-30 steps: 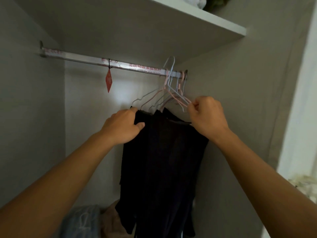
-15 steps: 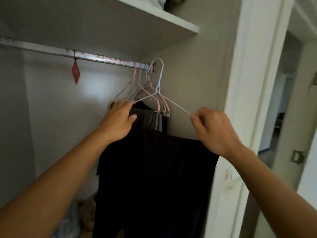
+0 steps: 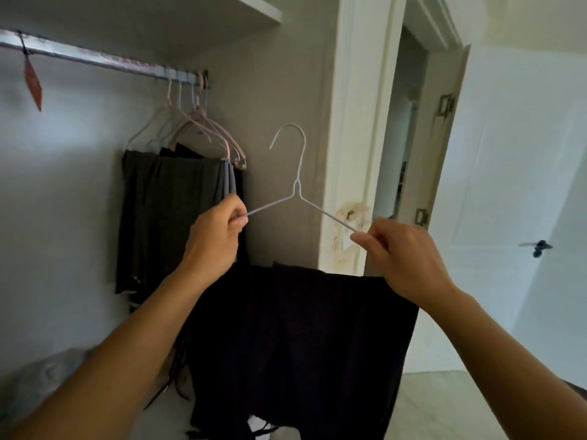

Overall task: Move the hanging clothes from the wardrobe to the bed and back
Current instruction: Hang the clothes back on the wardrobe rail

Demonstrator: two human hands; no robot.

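Observation:
A white wire hanger is off the rail, held out in front of the wardrobe with a black garment draped below it. My left hand pinches the hanger's left end. My right hand pinches its right end. Both hands are at chest height, right of the rail's end. On the metal rail several pink and white hangers still hang at the right end. A dark grey garment hangs folded over one of them.
A shelf runs above the rail. A red tag dangles from the rail at left. The white wardrobe frame stands right of the hangers, with an open doorway and a door beyond. A pale bundle lies low left.
The white hanger with the black garment has come off the rail and moved right and out of the wardrobe. My left hand left the clothes and took the hanger's left end.

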